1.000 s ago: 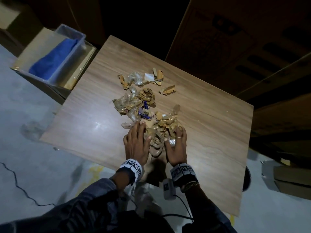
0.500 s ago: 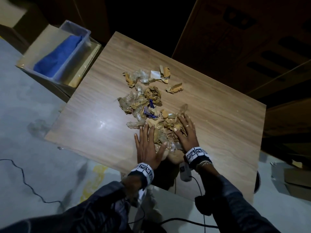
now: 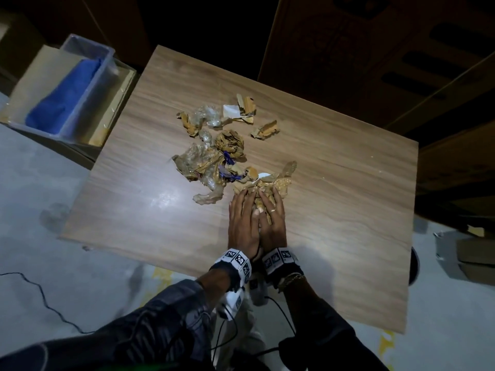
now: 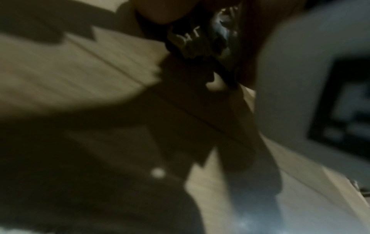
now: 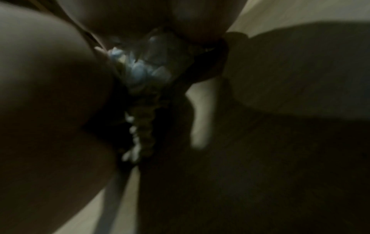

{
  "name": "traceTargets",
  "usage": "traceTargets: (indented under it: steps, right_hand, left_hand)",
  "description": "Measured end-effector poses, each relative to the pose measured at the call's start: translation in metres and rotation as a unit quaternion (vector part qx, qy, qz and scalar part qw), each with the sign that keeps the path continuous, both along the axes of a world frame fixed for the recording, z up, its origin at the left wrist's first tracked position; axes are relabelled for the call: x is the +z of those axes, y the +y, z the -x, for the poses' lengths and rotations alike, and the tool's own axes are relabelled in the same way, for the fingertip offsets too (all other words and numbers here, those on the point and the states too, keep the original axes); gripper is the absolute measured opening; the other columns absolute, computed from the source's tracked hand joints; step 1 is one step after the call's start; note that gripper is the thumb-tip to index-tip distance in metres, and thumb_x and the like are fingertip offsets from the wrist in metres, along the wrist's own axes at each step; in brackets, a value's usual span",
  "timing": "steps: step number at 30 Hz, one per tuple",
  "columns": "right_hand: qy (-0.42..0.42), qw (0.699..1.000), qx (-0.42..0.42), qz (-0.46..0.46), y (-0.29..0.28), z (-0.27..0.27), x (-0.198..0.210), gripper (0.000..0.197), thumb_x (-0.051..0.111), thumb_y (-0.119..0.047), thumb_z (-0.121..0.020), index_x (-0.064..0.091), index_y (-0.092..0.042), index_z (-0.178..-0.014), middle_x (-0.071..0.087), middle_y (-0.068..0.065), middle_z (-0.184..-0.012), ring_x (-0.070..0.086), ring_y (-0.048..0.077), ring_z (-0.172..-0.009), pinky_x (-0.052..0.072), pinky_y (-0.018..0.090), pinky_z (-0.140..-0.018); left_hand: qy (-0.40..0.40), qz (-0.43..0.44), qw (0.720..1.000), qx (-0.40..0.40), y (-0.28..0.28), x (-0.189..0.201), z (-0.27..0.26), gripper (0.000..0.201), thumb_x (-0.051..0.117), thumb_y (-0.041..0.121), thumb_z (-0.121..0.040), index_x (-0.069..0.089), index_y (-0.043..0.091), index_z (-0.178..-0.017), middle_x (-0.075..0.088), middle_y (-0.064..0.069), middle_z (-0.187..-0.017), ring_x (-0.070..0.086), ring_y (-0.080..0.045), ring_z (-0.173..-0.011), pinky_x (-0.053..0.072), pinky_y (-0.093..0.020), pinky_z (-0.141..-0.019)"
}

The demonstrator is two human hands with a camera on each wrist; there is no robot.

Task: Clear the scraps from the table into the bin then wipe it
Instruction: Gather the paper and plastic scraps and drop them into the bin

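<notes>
Crumpled brown paper and clear plastic scraps (image 3: 214, 162) lie in a loose pile in the middle of the wooden table (image 3: 334, 210). My left hand (image 3: 242, 218) and right hand (image 3: 273, 218) lie side by side, palms down, on the near clump of scraps (image 3: 270, 183). Their fingers are fairly straight over it and their inner edges touch. A bit of scrap shows between the hands. In the right wrist view, crumpled clear plastic (image 5: 144, 68) is squeezed between the palms. The left wrist view is blurred, with a dark crumpled scrap (image 4: 220, 39) by the palm.
A clear tub (image 3: 107, 57) holding a blue cloth (image 3: 64, 100) stands on a box left of the table. Large cardboard boxes stand behind and to the right (image 3: 471, 253). A dark round object (image 3: 413, 266) shows past the table's right edge. A cable (image 3: 40, 295) runs over the floor.
My hands stood apart on either side of the near scraps; they have now closed together over them. The scraps there are bunched into a tighter clump.
</notes>
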State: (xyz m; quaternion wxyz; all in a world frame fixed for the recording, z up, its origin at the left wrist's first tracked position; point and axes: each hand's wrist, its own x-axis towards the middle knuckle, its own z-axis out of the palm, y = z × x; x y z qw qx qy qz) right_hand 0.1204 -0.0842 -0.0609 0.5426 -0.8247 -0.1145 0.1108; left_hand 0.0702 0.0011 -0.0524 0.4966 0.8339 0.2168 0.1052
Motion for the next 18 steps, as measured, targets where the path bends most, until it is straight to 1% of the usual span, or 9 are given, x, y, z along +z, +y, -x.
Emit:
traceTargets:
  steps: [1,3,4,5,7,9,13,15,18]
  right_hand:
    - [0.009,1.0,0.001,-0.013,0.001,0.002,0.0,0.047,0.044,-0.03,-0.108,0.049,-0.045,-0.153,0.025,-0.004,-0.173,0.024,0.018,-0.16,0.026,0.058,-0.127]
    - [0.013,0.999,-0.006,-0.03,0.002,0.007,0.002,0.047,0.041,-0.028,-0.109,0.051,-0.027,-0.155,0.025,0.0,-0.173,0.022,0.016,-0.161,0.025,0.054,-0.129]
    - [0.009,0.999,-0.013,-0.03,0.003,0.01,0.002,0.048,0.039,-0.027,-0.109,0.051,-0.02,-0.155,0.026,0.002,-0.173,0.021,0.015,-0.161,0.025,0.052,-0.13]
    - [0.008,0.999,-0.021,-0.026,0.004,0.013,0.004,0.048,0.039,-0.026,-0.109,0.051,-0.017,-0.155,0.028,0.004,-0.172,0.021,0.014,-0.161,0.024,0.051,-0.13]
    - [0.014,0.999,-0.045,-0.022,0.007,0.019,0.008,0.047,0.039,-0.026,-0.11,0.052,-0.018,-0.154,0.03,0.002,-0.172,0.021,0.011,-0.16,0.024,0.047,-0.131]
    - [0.026,0.997,-0.067,-0.029,0.008,0.023,0.013,0.046,0.04,-0.027,-0.11,0.054,-0.022,-0.154,0.031,-0.002,-0.172,0.023,0.006,-0.159,0.027,0.044,-0.13]
    - [0.025,0.996,-0.078,-0.041,0.009,0.027,0.032,0.046,0.043,-0.033,-0.11,0.055,-0.022,-0.153,0.033,-0.004,-0.17,0.027,0.003,-0.157,0.028,0.043,-0.129]
    - [0.022,0.995,-0.079,-0.056,0.008,0.027,0.044,0.047,0.044,-0.035,-0.109,0.055,-0.021,-0.153,0.034,-0.006,-0.17,0.027,0.003,-0.157,0.027,0.042,-0.13]
    - [0.025,0.993,-0.083,-0.083,0.003,0.024,0.064,0.047,0.048,-0.037,-0.107,0.056,-0.027,-0.152,0.032,-0.017,-0.169,0.028,0.004,-0.157,0.03,0.041,-0.128]
  left_hand:
    - [-0.007,0.007,1.0,0.002,0.0,0.0,-0.001,0.054,0.026,0.034,-0.108,0.041,0.018,-0.158,0.032,-0.001,-0.167,0.022,-0.016,-0.157,0.017,-0.051,-0.128]
    - [-0.018,0.02,1.0,-0.002,0.0,-0.001,-0.002,0.053,0.027,0.032,-0.109,0.04,0.019,-0.159,0.031,0.0,-0.167,0.023,-0.015,-0.157,0.02,-0.053,-0.127]
    - [-0.02,0.025,0.999,-0.01,0.0,-0.003,-0.001,0.051,0.027,0.031,-0.11,0.038,0.02,-0.159,0.03,0.0,-0.168,0.022,-0.015,-0.158,0.021,-0.054,-0.126]
    - [-0.021,0.03,0.999,-0.021,0.001,-0.004,-0.001,0.05,0.028,0.029,-0.111,0.037,0.021,-0.159,0.029,0.0,-0.168,0.02,-0.016,-0.158,0.02,-0.056,-0.126]
    - [-0.024,0.031,0.998,-0.045,0.004,-0.007,0.002,0.05,0.028,0.028,-0.111,0.035,0.02,-0.16,0.026,-0.001,-0.169,0.018,-0.018,-0.159,0.021,-0.058,-0.125]
    - [-0.03,0.025,0.997,-0.06,0.007,-0.004,0.003,0.051,0.026,0.031,-0.111,0.035,0.019,-0.16,0.026,-0.003,-0.17,0.018,-0.019,-0.159,0.021,-0.06,-0.125]
    - [-0.043,0.029,0.997,-0.064,0.008,0.015,0.005,0.054,0.024,0.037,-0.111,0.036,0.018,-0.16,0.026,-0.001,-0.169,0.018,-0.019,-0.159,0.021,-0.059,-0.125]
    - [-0.05,0.025,0.996,-0.062,0.005,0.026,0.005,0.055,0.023,0.038,-0.111,0.036,0.018,-0.16,0.026,0.0,-0.17,0.018,-0.017,-0.159,0.021,-0.056,-0.126]
    - [-0.067,0.022,0.996,-0.063,0.0,0.046,0.0,0.055,0.023,0.039,-0.11,0.035,0.02,-0.16,0.025,0.002,-0.17,0.015,-0.013,-0.159,0.018,-0.048,-0.129]
